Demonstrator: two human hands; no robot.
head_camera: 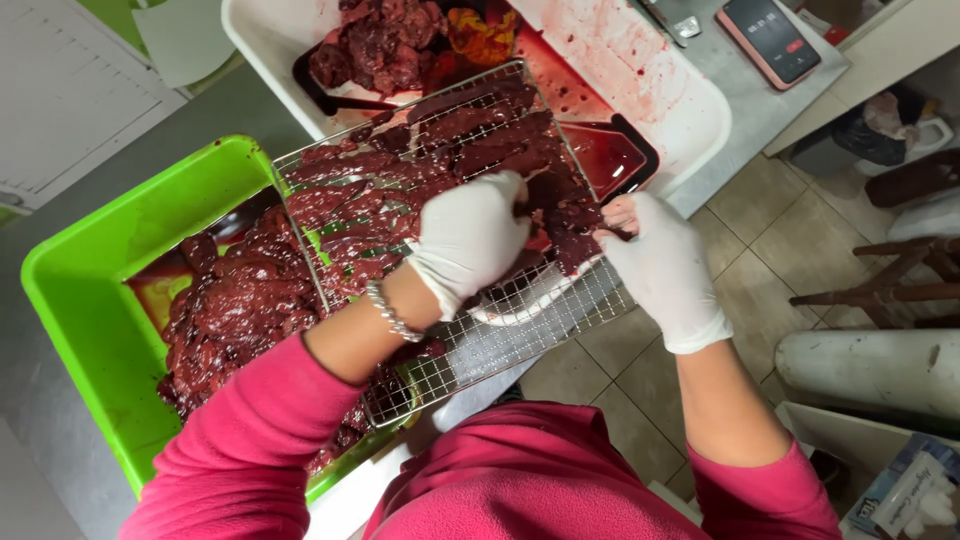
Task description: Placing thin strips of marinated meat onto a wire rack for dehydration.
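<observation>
A metal wire rack [500,340] lies across a bright green tub [90,300] and a white tray [690,110], covered with flat strips of dark red raw meat [440,140]. My left hand [470,235], in a white glove, presses down on a strip near the rack's middle. My right hand [660,265], also gloved, pinches the edge of a meat strip [575,225] at the rack's right side. More dark red meat [235,305] fills the green tub under the rack. I wear pink sleeves and a bead bracelet [390,315].
A pile of meat chunks [385,45] sits in a black dish on the white tray, next to another black dish [610,155] of red liquid. A pink phone [772,40] lies on the counter at the top right. Tiled floor, a wooden stool [900,270] and a white cylinder [870,370] are on the right.
</observation>
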